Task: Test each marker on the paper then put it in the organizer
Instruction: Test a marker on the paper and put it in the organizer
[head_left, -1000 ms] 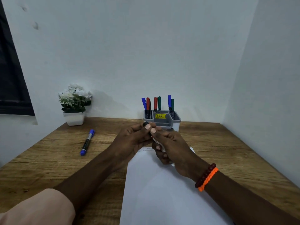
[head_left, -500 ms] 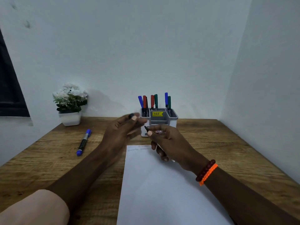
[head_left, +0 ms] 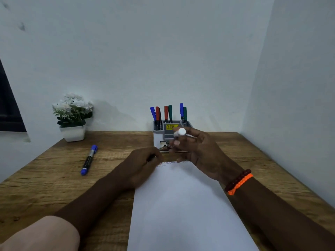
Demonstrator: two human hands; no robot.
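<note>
1. Brown wood table [head_left: 45, 178] in a corner of pale blue-white walls, seen from above and behind the hands.
2. Right hand [head_left: 201, 153] lifted a little above the far end of the paper, at about 1 o'clock from the picture's middle. Fingers curled round a marker [head_left: 179, 132], with its white back end poking up past the fingers. Tip hidden in the hand.
3. Left hand [head_left: 143, 165] low at the far left corner of the paper, closed in a fist. Small dark thing [head_left: 151, 158] peeking out between the fingers; too little showing to tell what.
4. White paper [head_left: 181, 205] flat on the table under and between both arms, running from the near edge toward the far side. Thin row of scribbles [head_left: 172, 163] along its far edge, just under the hands.
5. Red bead band and orange band [head_left: 238, 182] on the right wrist. Pale pink sleeve [head_left: 39, 234] at 7 o'clock, on the left arm.
6. Grey and white organizer [head_left: 157, 138] at 12 o'clock, right behind the right hand, against the back wall. Yellow sticker [head_left: 171, 126] on its front. Blue, red and green markers [head_left: 168, 113] standing up in it.
7. One blue marker [head_left: 89, 159] lying flat on the table at 9 o'clock, well apart from the hands.
8. White pot of white flowers [head_left: 72, 115] at 10 o'clock, by the back wall.
9. Dark window edge [head_left: 7, 105] at the far left.
</note>
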